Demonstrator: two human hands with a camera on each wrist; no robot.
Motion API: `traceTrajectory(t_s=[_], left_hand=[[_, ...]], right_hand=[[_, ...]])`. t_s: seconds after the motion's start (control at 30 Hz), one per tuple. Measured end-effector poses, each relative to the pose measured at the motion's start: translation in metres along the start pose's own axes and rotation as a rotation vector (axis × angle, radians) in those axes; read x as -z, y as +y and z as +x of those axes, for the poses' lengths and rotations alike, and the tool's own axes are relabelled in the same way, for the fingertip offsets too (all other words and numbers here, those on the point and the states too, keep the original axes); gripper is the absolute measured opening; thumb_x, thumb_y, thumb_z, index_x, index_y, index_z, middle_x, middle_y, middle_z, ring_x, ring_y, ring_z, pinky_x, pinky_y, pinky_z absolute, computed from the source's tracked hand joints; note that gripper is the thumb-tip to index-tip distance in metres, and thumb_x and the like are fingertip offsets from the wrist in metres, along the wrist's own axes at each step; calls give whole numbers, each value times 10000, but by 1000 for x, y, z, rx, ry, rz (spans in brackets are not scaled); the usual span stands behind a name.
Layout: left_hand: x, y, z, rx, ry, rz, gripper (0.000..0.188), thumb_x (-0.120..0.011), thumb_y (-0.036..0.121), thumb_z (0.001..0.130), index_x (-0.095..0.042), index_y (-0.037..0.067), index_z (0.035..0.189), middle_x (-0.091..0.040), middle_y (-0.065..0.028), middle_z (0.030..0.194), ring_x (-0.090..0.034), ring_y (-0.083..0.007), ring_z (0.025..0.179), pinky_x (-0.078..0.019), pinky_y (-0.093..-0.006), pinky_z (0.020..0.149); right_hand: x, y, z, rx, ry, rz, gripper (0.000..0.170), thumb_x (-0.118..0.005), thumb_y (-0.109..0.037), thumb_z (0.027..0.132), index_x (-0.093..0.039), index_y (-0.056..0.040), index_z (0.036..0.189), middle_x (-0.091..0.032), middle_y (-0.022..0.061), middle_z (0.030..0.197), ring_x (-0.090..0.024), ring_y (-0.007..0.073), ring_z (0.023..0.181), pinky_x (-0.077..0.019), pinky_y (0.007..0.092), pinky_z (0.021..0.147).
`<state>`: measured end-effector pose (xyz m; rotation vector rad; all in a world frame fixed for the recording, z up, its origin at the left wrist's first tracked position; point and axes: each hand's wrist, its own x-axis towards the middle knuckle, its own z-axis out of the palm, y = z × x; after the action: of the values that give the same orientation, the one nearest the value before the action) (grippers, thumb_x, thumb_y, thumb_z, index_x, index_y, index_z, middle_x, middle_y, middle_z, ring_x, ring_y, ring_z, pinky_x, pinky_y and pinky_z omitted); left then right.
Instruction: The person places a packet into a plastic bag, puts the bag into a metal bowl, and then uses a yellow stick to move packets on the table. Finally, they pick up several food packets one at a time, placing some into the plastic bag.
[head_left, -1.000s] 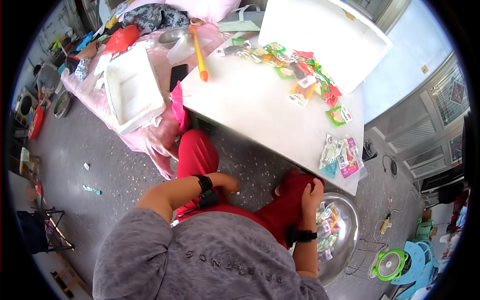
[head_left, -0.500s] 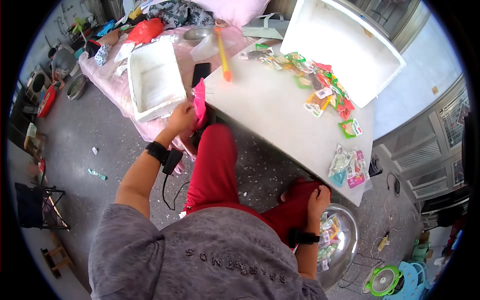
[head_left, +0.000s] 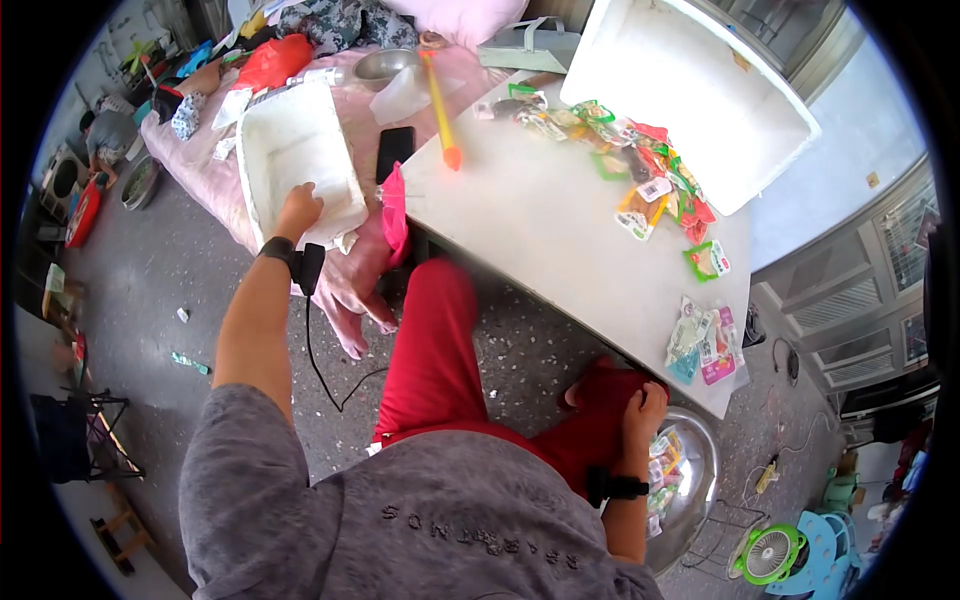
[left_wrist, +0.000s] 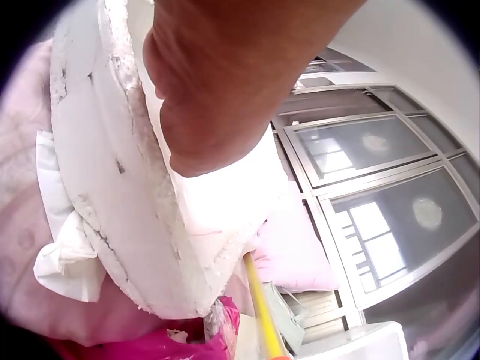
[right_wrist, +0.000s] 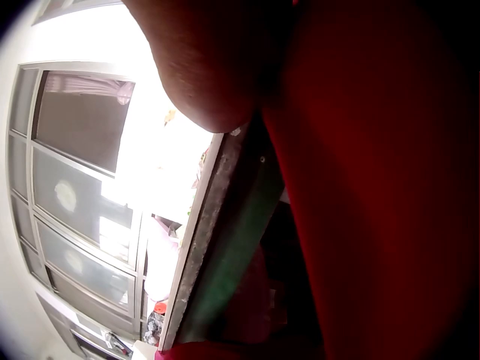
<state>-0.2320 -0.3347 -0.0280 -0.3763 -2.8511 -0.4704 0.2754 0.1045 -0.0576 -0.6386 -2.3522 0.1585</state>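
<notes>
My left hand (head_left: 300,212) reaches over the near end of a shallow white foam box (head_left: 262,150) on the pink-covered bed. Nothing shows in its fingers. The left wrist view has this hand (left_wrist: 217,97) dark and close, overlapping the box's chipped rim (left_wrist: 139,105), with its fingertips out of sight. My right hand (head_left: 645,412) rests on the knee of the red trousers (head_left: 600,420), beside a metal basin (head_left: 695,440) of small packets. In the right wrist view the right hand (right_wrist: 206,75) is a dark shape against the trousers.
On the white table (head_left: 540,230) lies a heap of snack packets (head_left: 650,170), in front of a large foam box (head_left: 700,90). A yellow stick (head_left: 438,105) lies at the table's left corner. A phone (head_left: 395,152) and pink bag (head_left: 393,215) are beside the box. A wire (head_left: 315,370) hangs from my left wrist.
My left hand has moved from low by my lap, out past the pink bag, then left over the foam box. The right hand stays on the knee. The head view has shifted slightly.
</notes>
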Motion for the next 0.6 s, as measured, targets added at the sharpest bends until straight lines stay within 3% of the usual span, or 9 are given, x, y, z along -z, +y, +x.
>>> traceTrajectory(t_s=[0.37,0.47,0.6], left_hand=[[-11,-18,22,-8,-146,-74,201,-452,211,728,-547,36,757,-560,-190,786,-529,-349,773,-415,-415,674],[-9,-23,25,-12,-100,-99,207,-444,213,741,-541,30,747,-559,-192,772,-530,-349,754,-417,-407,660],[17,-2,21,22,111,-208,204,-445,206,746,-545,28,758,-558,-184,746,-531,-336,719,-419,-384,634]], right_hand=[[-2,0,6,4,-35,-43,149,-519,-24,643,-513,-1,790,-541,162,838,-506,325,808,-399,408,727],[-1,1,5,0,-37,-43,151,-520,-25,643,-515,-2,793,-543,159,838,-507,323,815,-400,406,732],[-2,4,3,-5,-31,-30,150,-516,-26,648,-518,-7,797,-544,158,842,-507,322,821,-399,404,741]])
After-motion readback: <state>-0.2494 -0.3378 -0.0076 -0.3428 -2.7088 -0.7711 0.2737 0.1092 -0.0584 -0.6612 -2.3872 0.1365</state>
